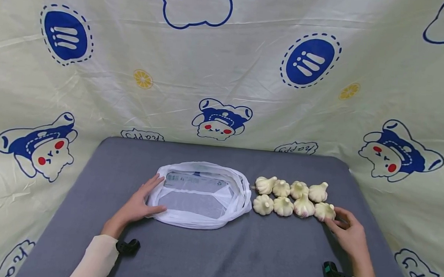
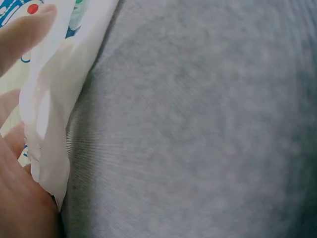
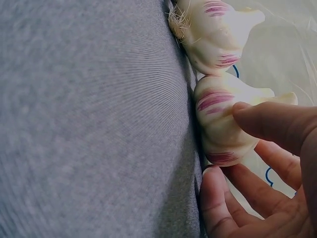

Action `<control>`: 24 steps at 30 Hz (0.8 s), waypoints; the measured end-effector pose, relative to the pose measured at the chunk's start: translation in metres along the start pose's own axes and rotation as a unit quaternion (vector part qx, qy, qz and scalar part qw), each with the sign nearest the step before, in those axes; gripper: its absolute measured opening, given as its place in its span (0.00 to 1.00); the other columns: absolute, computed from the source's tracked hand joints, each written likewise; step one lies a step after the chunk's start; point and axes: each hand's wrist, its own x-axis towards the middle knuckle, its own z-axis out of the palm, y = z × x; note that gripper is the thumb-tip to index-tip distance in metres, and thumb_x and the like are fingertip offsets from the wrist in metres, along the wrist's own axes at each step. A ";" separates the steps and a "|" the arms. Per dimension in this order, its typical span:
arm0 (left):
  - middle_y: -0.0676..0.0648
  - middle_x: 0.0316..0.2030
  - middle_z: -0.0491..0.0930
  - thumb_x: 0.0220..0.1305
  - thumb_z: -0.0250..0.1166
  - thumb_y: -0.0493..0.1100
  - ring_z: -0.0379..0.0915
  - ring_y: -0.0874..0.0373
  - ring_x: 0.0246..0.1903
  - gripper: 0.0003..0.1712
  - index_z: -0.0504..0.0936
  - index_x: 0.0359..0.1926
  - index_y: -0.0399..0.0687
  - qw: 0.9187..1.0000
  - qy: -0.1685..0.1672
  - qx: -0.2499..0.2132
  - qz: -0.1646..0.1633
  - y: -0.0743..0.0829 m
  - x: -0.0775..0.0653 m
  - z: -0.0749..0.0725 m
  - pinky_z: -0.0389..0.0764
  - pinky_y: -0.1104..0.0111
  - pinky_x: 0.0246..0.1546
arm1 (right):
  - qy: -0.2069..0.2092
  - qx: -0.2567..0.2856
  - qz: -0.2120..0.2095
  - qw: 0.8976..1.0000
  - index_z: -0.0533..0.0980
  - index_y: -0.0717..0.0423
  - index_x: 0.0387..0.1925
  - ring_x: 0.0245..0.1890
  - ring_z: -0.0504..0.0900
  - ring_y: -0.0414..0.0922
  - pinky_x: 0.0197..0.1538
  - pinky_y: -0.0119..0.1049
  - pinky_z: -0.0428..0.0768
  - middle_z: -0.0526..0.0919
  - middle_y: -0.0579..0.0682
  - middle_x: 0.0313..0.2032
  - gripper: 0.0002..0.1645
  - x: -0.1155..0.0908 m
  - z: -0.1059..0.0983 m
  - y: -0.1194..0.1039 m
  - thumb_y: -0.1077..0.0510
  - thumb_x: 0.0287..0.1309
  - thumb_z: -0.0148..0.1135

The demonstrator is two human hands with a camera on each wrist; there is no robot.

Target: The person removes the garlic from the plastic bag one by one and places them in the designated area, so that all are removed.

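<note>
A white plastic bag (image 1: 201, 224) lies with its mouth spread wide and its rim rolled into a ring. My left hand (image 1: 138, 203) rests at the bag's left side, thumb and fingers spread along the rim. Two rows of garlic bulbs (image 1: 283, 206) stand right of the bag. At the right end of the near row, my right hand (image 1: 347, 233) holds a garlic bulb (image 3: 220, 121) between thumb and fingers. This bulb is white with purple streaks and sits against its neighbour (image 3: 215, 34) in the right wrist view.
A grey cloth covers the table (image 1: 184, 255). Behind it hangs a pale printed curtain (image 1: 257, 56) with blue cartoon figures, which also lines both sides. Each wrist carries a black strap device (image 1: 127, 247).
</note>
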 end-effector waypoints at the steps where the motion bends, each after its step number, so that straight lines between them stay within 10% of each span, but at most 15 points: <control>1: 0.36 0.81 0.51 0.56 0.77 0.53 0.43 0.30 0.79 0.54 0.62 0.78 0.43 1.000 -0.003 0.010 0.002 0.000 0.000 0.001 0.40 0.32 0.75 | -0.001 -0.002 -0.001 1.000 0.68 0.65 0.69 0.34 0.67 0.11 0.32 0.18 0.75 0.74 0.73 0.64 0.38 0.000 -0.001 0.000 0.50 0.67 0.69; 8: 0.33 0.79 0.54 0.53 0.76 0.59 0.45 0.26 0.77 0.56 0.64 0.77 0.40 0.994 -0.032 0.108 0.008 0.005 0.003 0.001 0.47 0.33 0.75 | -0.011 0.002 0.001 1.000 0.67 0.64 0.70 0.34 0.67 0.12 0.32 0.22 0.77 0.73 0.73 0.64 0.39 0.001 -0.002 0.001 0.48 0.67 0.69; 13: 0.34 0.81 0.49 0.54 0.77 0.58 0.43 0.27 0.78 0.56 0.63 0.77 0.43 0.996 -0.031 0.085 0.003 0.005 0.001 0.000 0.47 0.33 0.75 | -0.019 -0.004 0.009 1.000 0.66 0.65 0.71 0.36 0.68 0.13 0.33 0.19 0.75 0.72 0.73 0.66 0.41 0.002 -0.004 0.000 0.46 0.66 0.69; 18: 0.32 0.80 0.50 0.55 0.78 0.57 0.44 0.26 0.77 0.54 0.64 0.77 0.45 0.998 0.005 0.064 0.008 0.003 -0.007 -0.006 0.53 0.28 0.70 | -0.031 -0.023 0.009 0.999 0.63 0.65 0.73 0.54 0.84 0.51 0.35 0.16 0.72 0.70 0.73 0.68 0.44 0.005 -0.010 -0.007 0.43 0.69 0.65; 24: 0.30 0.78 0.55 0.55 0.77 0.57 0.46 0.25 0.76 0.55 0.62 0.78 0.43 0.995 0.034 0.096 -0.012 -0.001 -0.024 -0.027 0.54 0.28 0.69 | -0.049 -0.043 0.002 0.998 0.55 0.66 0.77 0.67 0.68 0.75 0.53 0.58 0.81 0.62 0.77 0.72 0.50 0.011 -0.023 -0.023 0.39 0.71 0.60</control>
